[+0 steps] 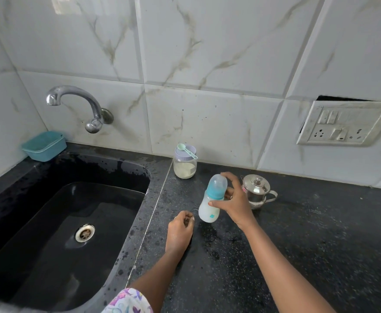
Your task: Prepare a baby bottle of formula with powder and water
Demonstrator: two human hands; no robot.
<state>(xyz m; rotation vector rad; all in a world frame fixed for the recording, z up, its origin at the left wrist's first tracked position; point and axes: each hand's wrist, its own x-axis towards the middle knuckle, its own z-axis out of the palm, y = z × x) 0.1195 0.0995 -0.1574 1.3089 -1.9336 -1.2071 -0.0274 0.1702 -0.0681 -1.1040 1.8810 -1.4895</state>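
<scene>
Right hand (236, 203) is gripping the bottle (205, 211) round its waist. The fingers (230, 178) are curling over the far side up by the clear cap and the thumb is pressing on the near side. The bottle is hanging tilted, cap end leaning away, base seemingly just off the surface (298, 245). Milky liquid is showing inside.

Left hand (180, 230) is resting on the surface just below and left of the bottle's base, fingers curled under. I cannot tell whether they are pinching anything.

Risks, as judgement:
- The bottle is being held at a slant, so if the teal collar is not screwed fully down, formula is likely leaking at the neck once it is shaken.
- The steel pot (256, 190) is sitting just behind the right fingers. A wide shake is risking a knock that tips it or its lid.
- The powder jar (184, 168) is standing beyond the fingers with the scoop (186, 150) lying loose on its lid, and a bump could send the scoop off.
- The surface under the hands is looking wet, so the grip may be slipping. The sink (49, 222) is lying open to the left of the left fingers.
</scene>
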